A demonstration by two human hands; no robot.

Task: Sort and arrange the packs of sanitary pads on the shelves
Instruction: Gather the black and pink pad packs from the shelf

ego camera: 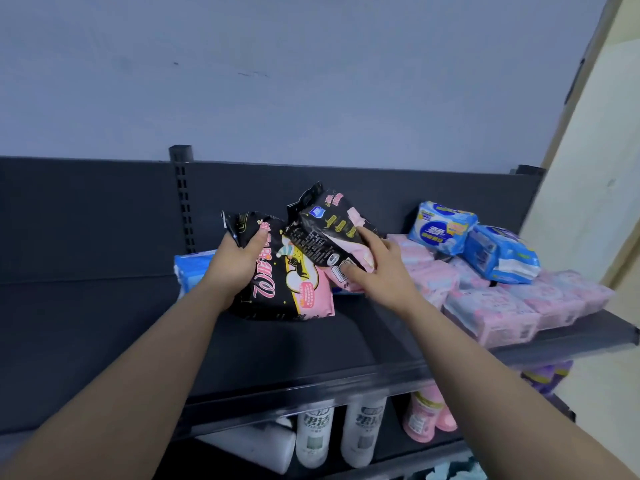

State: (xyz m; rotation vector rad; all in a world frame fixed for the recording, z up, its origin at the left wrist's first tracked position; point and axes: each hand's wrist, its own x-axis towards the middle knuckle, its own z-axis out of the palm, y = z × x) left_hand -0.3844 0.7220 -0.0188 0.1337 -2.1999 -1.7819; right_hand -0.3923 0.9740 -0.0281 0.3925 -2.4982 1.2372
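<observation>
Fingers (258, 237) of the left hand (235, 261) are curled round the top left corner of the large black pack (284, 282), thumb on the printed front and the rest hidden behind. Fingers (367, 237) of the right hand (384, 271) pinch the second black pack (329, 233), with the index finger along its right side and the thumb on its lower face by the barcode.

Landmark: the large black pack.
- Pale wall (277, 81): above and behind it.
- Dark shelf (104, 323): under it. The pack's lower edge appears to rest on the shelf deck, with the front facing the camera and tilted.
- Back panel (86, 209) and slotted upright (182, 188): behind it, to the upper left.
- Pink packs (491, 306): on the same shelf to its right, packed together in rows out to the shelf end.
- Second black pack: at its upper right, tilted with its hang tab up, and overlapping its top right corner. Cannot tell whether it touches the shelf.
- Two blue packs (443, 226) (498, 258): further right, lying on top of the pink packs and touching each other.
- One light blue pack (188, 268): just to its left, partly hidden by the left wrist.
- White bottles (315, 434), pink bottles (422, 417) and purple packs (547, 375): below it, on the lower level.
</observation>
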